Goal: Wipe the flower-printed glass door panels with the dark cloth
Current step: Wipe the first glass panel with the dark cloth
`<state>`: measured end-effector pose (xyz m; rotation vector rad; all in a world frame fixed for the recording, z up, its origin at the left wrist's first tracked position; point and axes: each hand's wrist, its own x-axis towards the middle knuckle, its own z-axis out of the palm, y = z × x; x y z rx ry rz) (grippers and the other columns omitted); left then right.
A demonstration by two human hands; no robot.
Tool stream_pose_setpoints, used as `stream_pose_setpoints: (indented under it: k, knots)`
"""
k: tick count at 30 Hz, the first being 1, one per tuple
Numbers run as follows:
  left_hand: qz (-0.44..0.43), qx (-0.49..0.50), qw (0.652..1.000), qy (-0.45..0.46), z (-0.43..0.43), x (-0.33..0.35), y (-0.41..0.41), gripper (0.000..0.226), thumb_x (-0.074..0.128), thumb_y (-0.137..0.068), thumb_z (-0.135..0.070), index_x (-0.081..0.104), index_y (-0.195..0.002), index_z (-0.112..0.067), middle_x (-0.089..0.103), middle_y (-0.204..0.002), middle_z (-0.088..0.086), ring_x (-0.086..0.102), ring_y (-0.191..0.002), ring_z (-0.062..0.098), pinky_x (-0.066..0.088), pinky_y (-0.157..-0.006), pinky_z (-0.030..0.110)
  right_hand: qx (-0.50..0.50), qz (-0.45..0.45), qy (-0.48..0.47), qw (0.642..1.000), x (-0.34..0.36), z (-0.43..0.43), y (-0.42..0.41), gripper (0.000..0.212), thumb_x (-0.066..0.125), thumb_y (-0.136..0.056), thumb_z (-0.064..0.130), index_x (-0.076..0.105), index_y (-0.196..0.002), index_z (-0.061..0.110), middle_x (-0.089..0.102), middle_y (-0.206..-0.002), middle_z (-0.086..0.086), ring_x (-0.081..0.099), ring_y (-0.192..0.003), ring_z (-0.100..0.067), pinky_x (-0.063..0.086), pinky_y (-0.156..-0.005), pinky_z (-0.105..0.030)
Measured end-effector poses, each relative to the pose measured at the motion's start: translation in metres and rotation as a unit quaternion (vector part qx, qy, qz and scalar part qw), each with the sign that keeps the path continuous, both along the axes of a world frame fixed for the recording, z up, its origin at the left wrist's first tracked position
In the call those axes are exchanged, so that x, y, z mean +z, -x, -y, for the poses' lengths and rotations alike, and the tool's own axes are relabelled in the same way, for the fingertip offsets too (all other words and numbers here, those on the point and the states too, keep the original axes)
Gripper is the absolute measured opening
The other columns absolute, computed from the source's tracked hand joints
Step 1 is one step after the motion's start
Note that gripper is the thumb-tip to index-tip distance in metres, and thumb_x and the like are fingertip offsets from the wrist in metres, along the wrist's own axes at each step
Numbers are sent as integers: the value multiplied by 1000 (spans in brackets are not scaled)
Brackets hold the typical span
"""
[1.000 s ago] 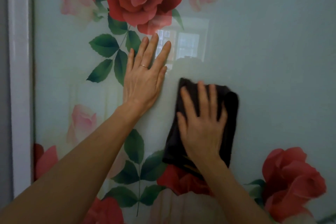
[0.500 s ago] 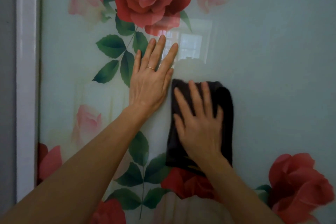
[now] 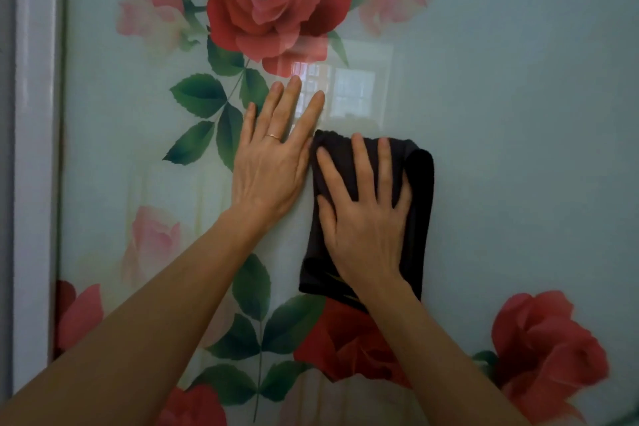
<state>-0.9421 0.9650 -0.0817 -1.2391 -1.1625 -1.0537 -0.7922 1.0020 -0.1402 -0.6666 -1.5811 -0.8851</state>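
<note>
While right hand [image 3: 363,218] presses the dark cloth [image 3: 420,190] flat on the glass panel [image 3: 518,114] with fingers spread, below the big red rose [image 3: 276,0], left hand [image 3: 273,159] lies flat just beside the cloth, fingers straight, likely bracing the door.

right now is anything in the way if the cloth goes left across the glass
Yes: the left hand lies flat on the glass close beside the cloth's left edge, blocking a leftward wipe. The right hand presses the cloth; rightward, nothing visible blocks it.
</note>
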Motion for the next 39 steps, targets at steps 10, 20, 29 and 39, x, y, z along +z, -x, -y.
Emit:
stream_pose_setpoints:
  k: [10, 20, 29, 39]
  knots:
    - [7, 8, 1000, 18, 3, 4, -5, 51, 32, -109, -29, 26, -159, -22, 20, -166, 12, 17, -153, 32, 6, -123, 47, -81, -223, 64, 969, -15, -7, -26, 51, 42, -108, 40, 39, -156, 24, 34, -162, -17, 29, -150, -43, 24, -117, -65]
    - [-13, -9, 1000, -7, 7, -5, 23, 49, 38, -107, -23, 35, -156, -20, 29, -163, 13, 24, -151, 32, 16, -122, 50, -19, -23, 20, 999, -59, -4, -13, 54, 47, -105, 37, 37, -157, 24, 30, -164, -12, 26, -152, -35, 32, -105, -54]
    - [16, -37, 999, 11, 28, -17, 75, 47, 35, -108, -22, 35, -156, -22, 26, -164, 11, 20, -153, 31, 13, -123, 50, -8, -55, 26, 998, -47, 22, 60, 54, 50, -102, 35, 42, -155, 27, 36, -162, -10, 29, -151, -38, 16, -120, -62]
    - [28, -62, 997, 22, 34, -19, 94, 48, 35, -107, -17, 38, -155, -19, 26, -164, 13, 19, -153, 32, 10, -123, 52, 21, -36, 33, 999, -45, 19, 53, 54, 49, -102, 36, 43, -155, 25, 32, -164, -12, 24, -153, -33, 22, -118, -55]
